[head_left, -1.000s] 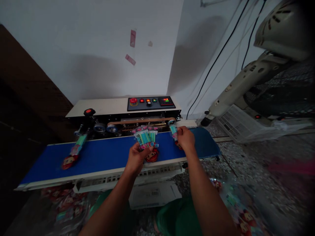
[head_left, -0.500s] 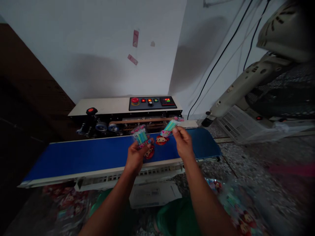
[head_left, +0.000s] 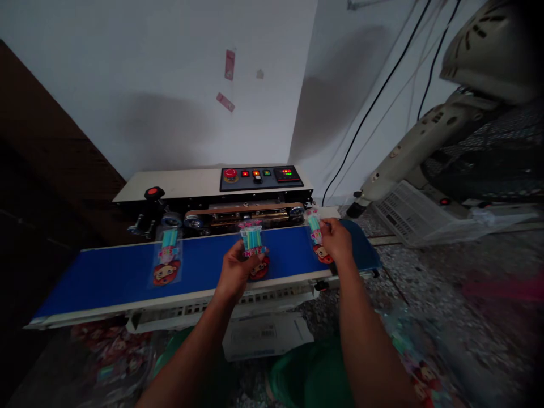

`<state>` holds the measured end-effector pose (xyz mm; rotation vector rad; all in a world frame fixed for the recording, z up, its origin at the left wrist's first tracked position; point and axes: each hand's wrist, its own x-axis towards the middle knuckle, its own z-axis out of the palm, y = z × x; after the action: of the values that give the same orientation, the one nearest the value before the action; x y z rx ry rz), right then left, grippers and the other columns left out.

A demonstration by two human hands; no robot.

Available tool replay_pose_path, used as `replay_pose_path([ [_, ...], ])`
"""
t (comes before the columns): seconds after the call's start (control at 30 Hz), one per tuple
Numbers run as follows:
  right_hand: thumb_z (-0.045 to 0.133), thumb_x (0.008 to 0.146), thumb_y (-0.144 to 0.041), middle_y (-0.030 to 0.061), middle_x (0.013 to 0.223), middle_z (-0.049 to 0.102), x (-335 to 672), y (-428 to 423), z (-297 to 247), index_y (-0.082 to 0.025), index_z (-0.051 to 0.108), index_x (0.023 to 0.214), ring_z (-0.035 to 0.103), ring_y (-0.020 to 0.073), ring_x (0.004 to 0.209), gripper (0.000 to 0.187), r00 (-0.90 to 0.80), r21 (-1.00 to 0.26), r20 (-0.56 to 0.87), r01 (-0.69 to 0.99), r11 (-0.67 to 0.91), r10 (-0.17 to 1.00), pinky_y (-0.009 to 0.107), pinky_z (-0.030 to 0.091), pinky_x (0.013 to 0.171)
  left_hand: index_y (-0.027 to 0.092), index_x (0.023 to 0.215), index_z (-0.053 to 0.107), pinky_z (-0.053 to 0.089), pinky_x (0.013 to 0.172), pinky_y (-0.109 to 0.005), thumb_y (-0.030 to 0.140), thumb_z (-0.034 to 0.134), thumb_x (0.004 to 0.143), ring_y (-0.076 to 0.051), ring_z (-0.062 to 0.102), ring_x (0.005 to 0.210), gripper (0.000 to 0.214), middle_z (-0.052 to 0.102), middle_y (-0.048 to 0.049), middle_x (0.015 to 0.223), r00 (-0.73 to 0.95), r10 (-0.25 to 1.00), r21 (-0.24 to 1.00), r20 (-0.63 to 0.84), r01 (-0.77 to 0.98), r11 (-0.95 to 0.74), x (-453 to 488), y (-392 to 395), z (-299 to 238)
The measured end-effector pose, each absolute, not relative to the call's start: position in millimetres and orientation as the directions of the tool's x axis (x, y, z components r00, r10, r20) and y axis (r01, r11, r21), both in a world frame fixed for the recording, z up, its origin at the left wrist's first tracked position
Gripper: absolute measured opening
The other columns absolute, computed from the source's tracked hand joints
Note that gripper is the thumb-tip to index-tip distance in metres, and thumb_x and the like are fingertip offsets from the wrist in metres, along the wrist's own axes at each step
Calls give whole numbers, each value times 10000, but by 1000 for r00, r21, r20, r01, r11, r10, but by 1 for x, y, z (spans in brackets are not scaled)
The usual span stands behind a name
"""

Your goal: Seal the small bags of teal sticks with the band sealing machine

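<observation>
Jutting leftward from the right grip (head_left: 337,241) (edge held), a packet (head_left: 316,234)

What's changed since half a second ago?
The right hand moved right, turning its packet more upright. Another packet has appeared on the left part of the blue belt. The left hand still holds its bunch of packets over mid-belt.
</observation>
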<state>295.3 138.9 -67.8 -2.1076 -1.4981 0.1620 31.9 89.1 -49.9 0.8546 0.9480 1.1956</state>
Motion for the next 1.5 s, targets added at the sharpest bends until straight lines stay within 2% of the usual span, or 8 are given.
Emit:
replay_pose_path([
  [0.23,450,855,-340,123,987,635,254,145,-57,-148,586,1075,574,229,918,322,234,-556,301,831,-30,924,333,418,805,170,932,598,530,645,-269,210,779,603,-169,674,716,378,725,-47,850,106,985,909,-133,-383,164,32,90,-51],
  [0.4,452,858,-449,49,1058,637,212,122,-44,-232,586,1119,590,178,942,365,-72,-920,224,313,235,972,290,463,802,168,1018,591,532,646,-300,232,747,649,-187,675,711,405,719,-64,871,144,982,885,-121,-432,173,33,90,-49],
  [0.6,515,838,-403,15,874,654,178,111,-44,-196,647,872,586,157,867,248,8,-945,313,98,311,950,263,446,791,145,962,655,529,678,-309,238,729,672,-186,672,697,313,725,-63,833,120,986,880,-113,-448,155,34,88,-49],
  [0.77,394,891,-431,-21,738,562,201,111,-37,-213,555,877,532,118,701,271,308,-922,371,237,307,876,225,427,679,157,1023,662,516,771,-319,230,746,651,-222,665,884,388,711,-91,987,83,988,862,-128,-483,152,31,90,-49],
  [0.87,333,898,-470,-26,655,512,235,113,-39,-210,532,934,498,126,580,329,409,-884,335,449,133,849,228,399,572,154,1031,658,515,781,-321,234,741,663,-215,668,877,386,725,-89,930,94,988,871,-122,-467,152,30,90,-48],
  [1.17,291,912,-324,116,767,632,279,130,-55,-148,561,1027,598,212,706,342,536,-377,162,810,-450,828,279,365,604,175,983,600,528,670,-295,269,731,684,-230,667,897,339,706,-105,1008,177,971,893,-159,-394,218,35,86,-46],
  [1.37,314,906,-275,139,839,638,250,146,-53,-140,539,1043,617,242,802,296,474,-379,124,835,-400,872,316,413,677,169,946,556,521,758,-333,224,711,709,-212,672,879,289,716,-86,968,208,973,897,-104,-402,182,36,84,-47],
  [1.5,370,896,-356,143,984,615,227,134,-40,-150,570,1012,572,236,948,309,313,-570,316,817,-85,896,339,413,820,162,969,556,527,689,-302,241,716,699,-213,678,842,324,714,-96,961,203,973,902,-108,-393,182,36,85,-47],
])
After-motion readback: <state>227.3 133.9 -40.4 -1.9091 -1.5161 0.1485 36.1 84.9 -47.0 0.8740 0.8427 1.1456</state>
